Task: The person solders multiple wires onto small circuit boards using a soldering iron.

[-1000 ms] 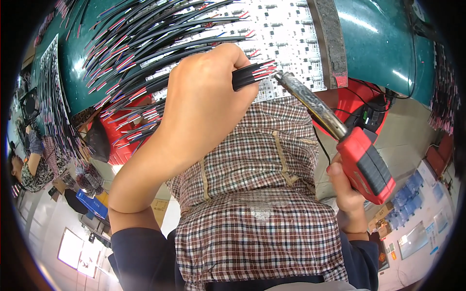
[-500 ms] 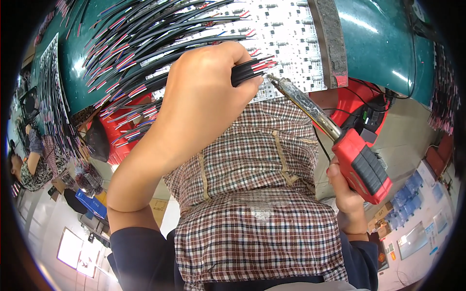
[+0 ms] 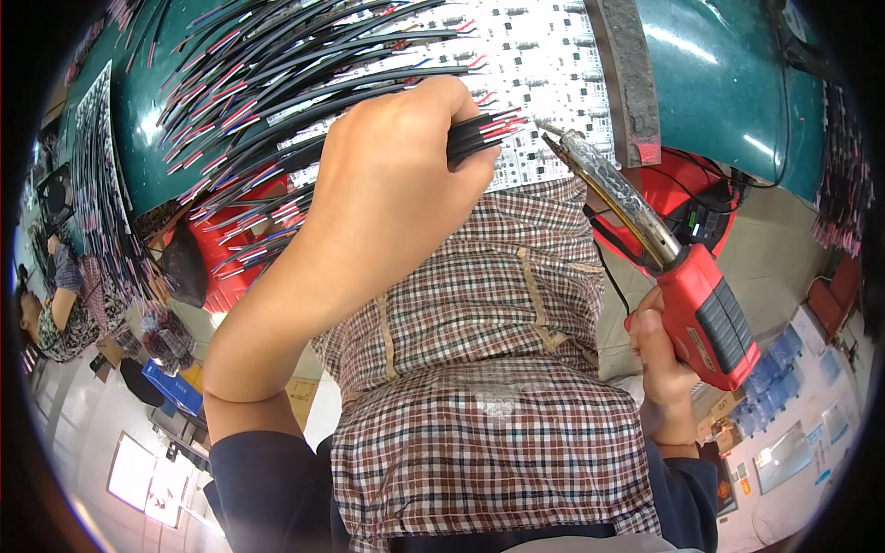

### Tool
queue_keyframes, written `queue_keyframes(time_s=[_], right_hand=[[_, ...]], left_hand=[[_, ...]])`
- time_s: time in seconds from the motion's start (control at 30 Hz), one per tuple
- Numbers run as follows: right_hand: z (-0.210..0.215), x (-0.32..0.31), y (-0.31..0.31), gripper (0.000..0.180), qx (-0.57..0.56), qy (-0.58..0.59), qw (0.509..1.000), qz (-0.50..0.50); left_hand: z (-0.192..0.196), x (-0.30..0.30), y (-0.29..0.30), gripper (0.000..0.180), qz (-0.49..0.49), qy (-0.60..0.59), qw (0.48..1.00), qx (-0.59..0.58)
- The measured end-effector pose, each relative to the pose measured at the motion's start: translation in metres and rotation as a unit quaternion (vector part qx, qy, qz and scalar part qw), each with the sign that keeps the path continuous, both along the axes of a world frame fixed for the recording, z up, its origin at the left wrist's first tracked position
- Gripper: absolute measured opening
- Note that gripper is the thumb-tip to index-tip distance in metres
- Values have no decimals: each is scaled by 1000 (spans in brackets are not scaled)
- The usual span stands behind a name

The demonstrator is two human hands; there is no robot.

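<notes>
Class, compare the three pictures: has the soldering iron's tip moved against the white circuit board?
Yes. The soldering iron in the right hand has swung its tip up and left over the white circuit board, closer to the wire bundle.

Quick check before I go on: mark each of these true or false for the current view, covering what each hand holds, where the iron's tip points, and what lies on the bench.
1. The left hand grips a bundle of black wires. True.
2. The right hand holds a blue screwdriver. False: it holds a red soldering iron by its handle.
3. The iron's metal tip points toward the stripped wire ends near the white circuit board. True.
4. The wire bundle lies loose on the bench, untouched. False: the left hand's fingers are closed around it.
5. Many more black wires with red ends fan out over the green bench. True.
</notes>
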State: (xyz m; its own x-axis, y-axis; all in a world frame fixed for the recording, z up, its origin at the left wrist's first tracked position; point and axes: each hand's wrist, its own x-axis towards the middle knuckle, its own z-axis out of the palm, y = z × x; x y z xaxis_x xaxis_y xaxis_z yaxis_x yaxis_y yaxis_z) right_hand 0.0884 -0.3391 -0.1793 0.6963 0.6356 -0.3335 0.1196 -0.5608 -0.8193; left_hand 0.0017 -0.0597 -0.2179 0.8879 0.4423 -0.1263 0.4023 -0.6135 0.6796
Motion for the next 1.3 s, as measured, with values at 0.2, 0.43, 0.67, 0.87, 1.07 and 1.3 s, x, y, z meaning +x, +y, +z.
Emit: queue_keyframes(time_s=[0.2, 0.43, 0.67, 0.87, 1.07, 1.3], right_hand=[[1, -3, 4, 7, 20, 13, 999, -28], [-1, -3, 2, 8, 34, 6, 999, -34], [-3, -4, -10, 6, 16, 10, 1000, -25], [0, -1, -14, 5, -3, -5, 1000, 29], [2, -4, -27, 31, -71, -35, 997, -5], [-4, -2, -7, 27, 1, -22, 999, 25]], left_hand=[[6, -3, 8, 14, 21, 24, 990, -137], [9, -4, 12, 19, 21, -7, 999, 27], [31, -10, -1, 8, 30, -70, 997, 26], [21, -15, -15, 11, -6, 16, 1000, 8], [17, -16, -17, 26, -25, 28, 999, 25], [6, -14, -21, 20, 36, 14, 999, -22]])
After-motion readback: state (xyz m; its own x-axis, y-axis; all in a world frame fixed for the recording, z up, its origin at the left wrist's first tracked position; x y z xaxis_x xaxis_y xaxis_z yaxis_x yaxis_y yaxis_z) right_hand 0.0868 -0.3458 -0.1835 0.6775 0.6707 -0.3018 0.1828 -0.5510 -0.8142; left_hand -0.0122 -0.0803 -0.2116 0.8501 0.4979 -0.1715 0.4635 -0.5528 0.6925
